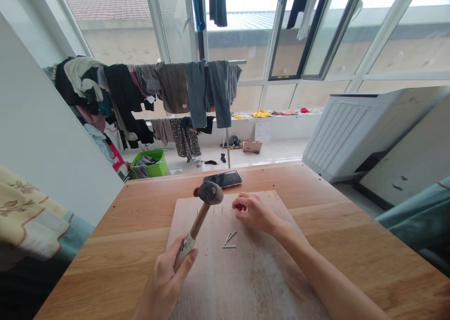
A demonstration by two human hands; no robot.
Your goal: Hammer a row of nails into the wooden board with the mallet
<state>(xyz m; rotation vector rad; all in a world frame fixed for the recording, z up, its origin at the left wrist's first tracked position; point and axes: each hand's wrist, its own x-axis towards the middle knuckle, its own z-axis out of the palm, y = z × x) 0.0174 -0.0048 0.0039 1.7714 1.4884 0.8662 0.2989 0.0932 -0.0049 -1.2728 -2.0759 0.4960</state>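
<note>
My left hand [168,275] is wrapped around the pale-wrapped wooden handle of a hammer [200,220], its dark, worn head raised over the board. My right hand [255,212] rests at the far part of the pale wooden board [207,282], fingers curled and pinched on what looks like a nail, mostly hidden by the fingertips. Left of these fingers, thin nails [222,209] stand upright in a row, partly covered by the hammer. Nearer to me, three loose nails [229,247] lie flat on the board.
A phone [228,179] lies on the wooden table [123,245] behind the board. Beyond the table's far edge are a laundry rack with hanging clothes [174,87], a green basket [156,164] and a small cardboard box [252,146]. A white appliance [341,132] stands at the right.
</note>
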